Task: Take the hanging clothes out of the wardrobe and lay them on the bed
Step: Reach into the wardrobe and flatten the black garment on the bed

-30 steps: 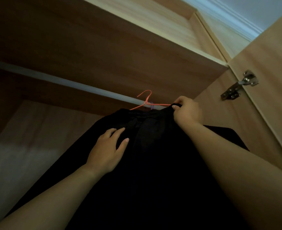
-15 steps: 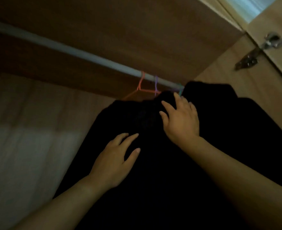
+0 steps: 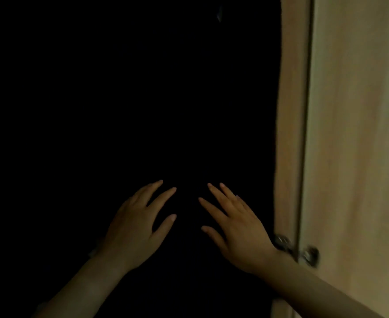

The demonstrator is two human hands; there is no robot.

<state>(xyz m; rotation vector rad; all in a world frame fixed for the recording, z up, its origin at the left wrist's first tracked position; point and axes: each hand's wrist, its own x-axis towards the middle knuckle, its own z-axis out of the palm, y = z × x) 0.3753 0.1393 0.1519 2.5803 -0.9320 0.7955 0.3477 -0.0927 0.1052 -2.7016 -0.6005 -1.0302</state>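
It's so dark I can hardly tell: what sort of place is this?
Probably a wardrobe: a pale wooden door stands at right with a metal hinge, and the left hand and right hand spread open against blackness, maybe dark clothing.

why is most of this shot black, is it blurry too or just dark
Head view: badly underlit, so everything behind the left hand and right hand is featureless black; only the wooden panel at right catches light, and the metal hinge looks blur-smeared.
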